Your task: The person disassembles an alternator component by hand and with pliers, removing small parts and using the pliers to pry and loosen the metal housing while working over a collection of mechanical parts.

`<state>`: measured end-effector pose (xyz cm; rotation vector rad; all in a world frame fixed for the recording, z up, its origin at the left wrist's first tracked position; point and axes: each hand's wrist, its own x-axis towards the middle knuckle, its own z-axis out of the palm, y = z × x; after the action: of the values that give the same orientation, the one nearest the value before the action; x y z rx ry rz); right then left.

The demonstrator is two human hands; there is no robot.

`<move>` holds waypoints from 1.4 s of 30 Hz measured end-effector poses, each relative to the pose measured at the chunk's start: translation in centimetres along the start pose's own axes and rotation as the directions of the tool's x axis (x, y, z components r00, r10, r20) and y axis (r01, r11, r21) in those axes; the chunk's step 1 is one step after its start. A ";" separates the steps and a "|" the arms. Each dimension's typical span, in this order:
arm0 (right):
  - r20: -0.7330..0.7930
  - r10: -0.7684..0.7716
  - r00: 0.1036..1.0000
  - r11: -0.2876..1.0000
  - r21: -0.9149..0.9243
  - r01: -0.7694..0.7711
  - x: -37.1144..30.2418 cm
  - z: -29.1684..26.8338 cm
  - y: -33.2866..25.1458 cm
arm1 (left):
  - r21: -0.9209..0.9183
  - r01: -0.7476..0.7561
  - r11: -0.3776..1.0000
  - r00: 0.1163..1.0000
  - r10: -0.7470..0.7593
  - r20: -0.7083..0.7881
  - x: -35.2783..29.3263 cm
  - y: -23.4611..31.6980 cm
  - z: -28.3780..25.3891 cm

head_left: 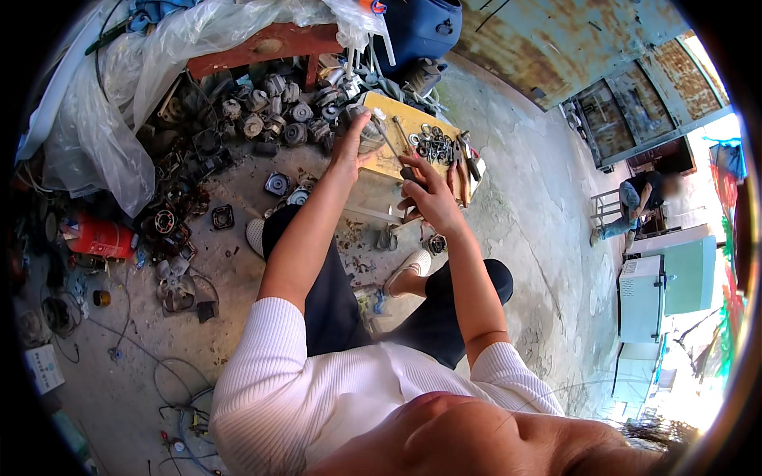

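Note:
My left hand [349, 143] is closed round a grey, rounded metal motor part [367, 136], held up over the near left side of a low yellow-topped table [389, 105]. In my right hand [432, 198] is a screwdriver [389, 139], its dark handle in my fingers and its long shaft pointing up and left to the motor part. Whether the tip touches the part is too small to tell. Several dark rings and bearings [435, 144] lie heaped on the table. Hand tools with red and dark handles [466, 166] rest along its right edge.
A heap of used motors [274, 107] covers the floor left of the table. Clear plastic sheeting [103, 135] hangs at the far left, near a red container [99, 238]. A blue barrel [417, 32] stands behind. Loose cables [186, 412] lie lower left; a person [639, 198] sits far right.

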<state>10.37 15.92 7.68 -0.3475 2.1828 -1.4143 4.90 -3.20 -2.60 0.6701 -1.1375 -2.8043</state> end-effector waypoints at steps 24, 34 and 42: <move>-0.363 -0.519 0.774 0.794 -0.539 0.281 1.2 7.2 5.0 | 0.040 -0.184 0.982 0.967 0.188 -0.174 -1.5 0.9 1.4; -0.357 -0.236 0.904 0.972 -0.109 0.210 0.2 6.4 5.7 | 0.297 -0.112 0.948 0.979 0.156 -0.131 -2.3 1.7 1.9; -0.306 -0.313 0.899 0.949 -0.068 0.308 0.6 3.2 10.7 | 0.713 -0.336 0.615 0.922 0.369 0.116 0.4 -1.2 0.9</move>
<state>12.24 17.70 -3.23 -0.5295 2.4800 -1.7237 4.33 -1.87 -3.00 0.4369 -2.1236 -1.9297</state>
